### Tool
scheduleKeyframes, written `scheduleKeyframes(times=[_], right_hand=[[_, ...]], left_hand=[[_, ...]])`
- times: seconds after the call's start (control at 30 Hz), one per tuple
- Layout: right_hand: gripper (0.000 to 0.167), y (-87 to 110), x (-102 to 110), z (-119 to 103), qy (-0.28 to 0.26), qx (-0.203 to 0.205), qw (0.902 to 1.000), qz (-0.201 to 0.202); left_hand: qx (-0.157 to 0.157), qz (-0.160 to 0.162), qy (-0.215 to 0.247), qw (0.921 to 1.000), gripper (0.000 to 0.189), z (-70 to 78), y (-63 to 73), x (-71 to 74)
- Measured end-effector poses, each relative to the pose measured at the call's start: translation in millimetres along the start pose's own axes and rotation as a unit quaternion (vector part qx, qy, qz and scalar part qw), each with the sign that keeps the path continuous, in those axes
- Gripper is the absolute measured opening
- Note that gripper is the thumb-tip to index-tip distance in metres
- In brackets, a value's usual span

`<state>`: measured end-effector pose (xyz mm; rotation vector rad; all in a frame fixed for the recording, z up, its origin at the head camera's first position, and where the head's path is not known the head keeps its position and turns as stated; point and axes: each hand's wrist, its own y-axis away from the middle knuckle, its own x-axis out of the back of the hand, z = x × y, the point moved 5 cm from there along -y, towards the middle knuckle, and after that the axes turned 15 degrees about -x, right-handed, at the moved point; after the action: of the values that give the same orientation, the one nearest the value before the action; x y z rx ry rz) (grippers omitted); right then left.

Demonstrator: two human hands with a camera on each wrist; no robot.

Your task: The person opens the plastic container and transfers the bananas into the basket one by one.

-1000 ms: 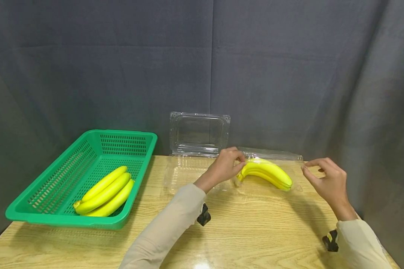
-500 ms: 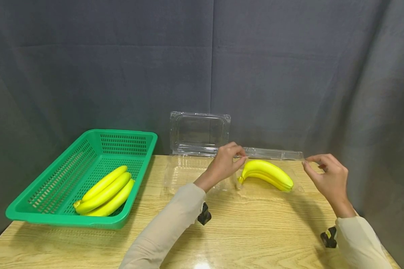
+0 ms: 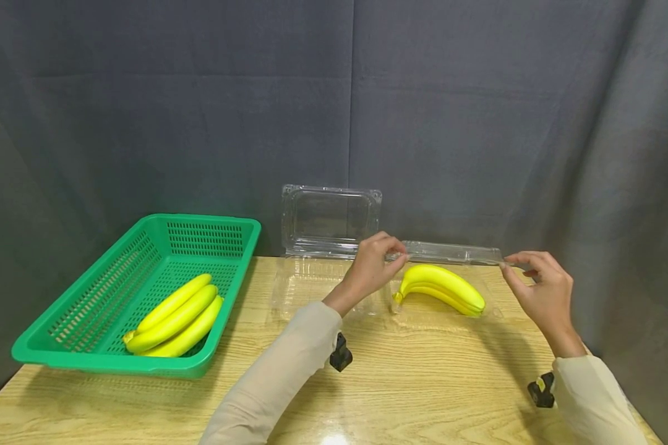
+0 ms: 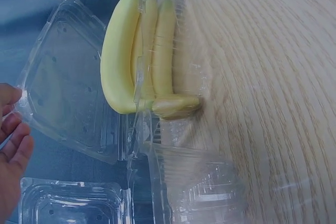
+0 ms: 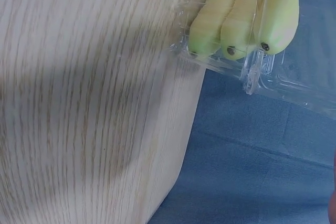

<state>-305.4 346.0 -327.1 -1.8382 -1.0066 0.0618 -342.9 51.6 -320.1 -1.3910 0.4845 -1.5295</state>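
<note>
lid up on a box of bananas

three bananas lie in the clear box, its hinged lid raised and pinched at one corner by the left hand, at another by the right hand. just left, a second box stands open on the wooden bench. farther left, a green basket holds more bananas. a dark curtain hangs behind.

Clear plastic container sits on tbl., w/ yellow banana bunch, 3 fruits, lying in its base, stem end L, tips R. Hinged lid is up at back, seen nearly edge-on in head view; L hand pinches its L corner, R hand its R.
</note>
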Motion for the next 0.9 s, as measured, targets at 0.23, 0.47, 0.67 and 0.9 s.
scheduleKeyframes(times=[0.23, 0.47, 0.67, 0.9], right_hand=[[0.015, 0.2, -0.5, 5.3, -0.019, -0.069, 0.9974, -0.004], [0.022, -0.2, -4.2, 11.8, -0.028, -0.177, 0.9837, -0.014], [0.037, -1.4, -8.9, 18.1, -0.045, -0.278, 0.9572, -0.064], [0.042, -6.0, -13.3, 21.9, -0.061, -0.315, 0.9433, -0.086]], left_hand=[[0.059, 0.018, 0.031, 0.9976, 0.011, -7.4, 2.4, -1.5], [0.131, 0.036, 0.083, 0.9872, 0.013, -16.0, 6.4, -1.2], [0.157, 0.044, 0.106, 0.9808, 0.018, -21.5, 8.2, -0.3], [0.164, 0.057, 0.105, 0.9792, 0.021, -24.8, 6.1, 0.2]])
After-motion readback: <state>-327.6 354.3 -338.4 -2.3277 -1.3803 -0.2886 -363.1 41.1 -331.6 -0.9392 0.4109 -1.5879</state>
